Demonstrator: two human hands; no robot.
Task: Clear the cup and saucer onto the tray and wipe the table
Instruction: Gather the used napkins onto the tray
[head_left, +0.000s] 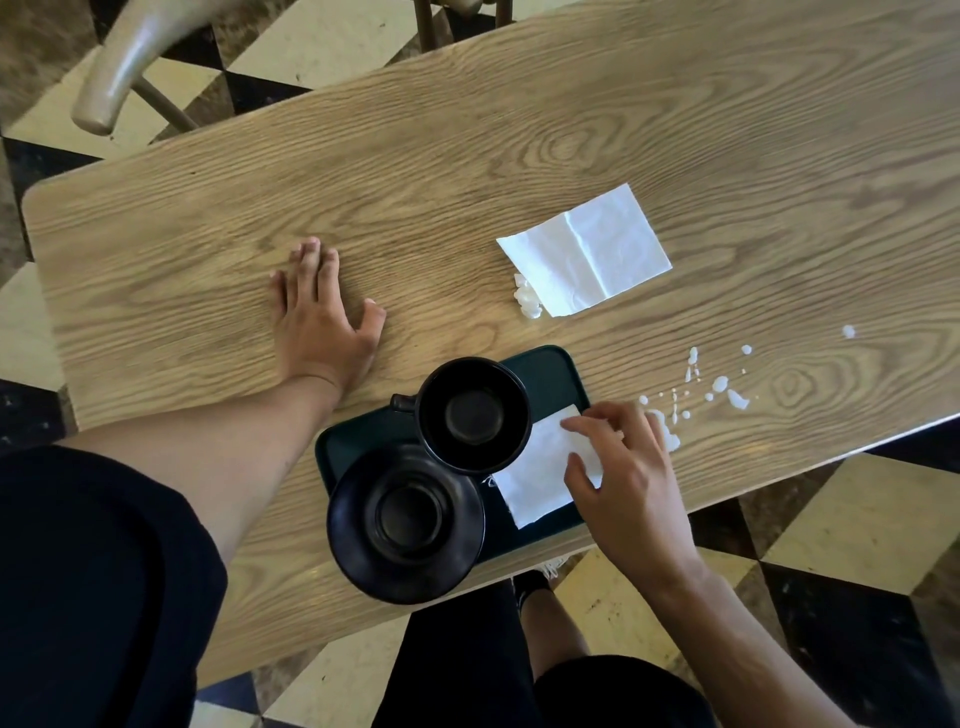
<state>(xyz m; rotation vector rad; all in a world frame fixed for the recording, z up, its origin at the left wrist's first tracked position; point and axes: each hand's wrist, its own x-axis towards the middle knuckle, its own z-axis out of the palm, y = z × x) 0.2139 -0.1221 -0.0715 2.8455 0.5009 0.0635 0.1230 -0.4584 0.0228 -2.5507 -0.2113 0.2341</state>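
Note:
A black cup (474, 415) and a black saucer (405, 522) sit side by side on a dark green tray (556, 371) at the table's near edge. A white napkin (537, 480) lies on the tray's right part, and my right hand (621, 467) pinches its right edge between thumb and fingers. My left hand (319, 312) rests flat on the wooden table (467, 171), fingers spread, left of the tray. White spilled drops (719, 387) dot the table right of the tray.
A second white napkin (587, 249) lies unfolded farther back, with a small white spill (529, 299) at its near-left corner. A pale chair (124, 57) stands beyond the table's far left corner. The floor is checkered tile.

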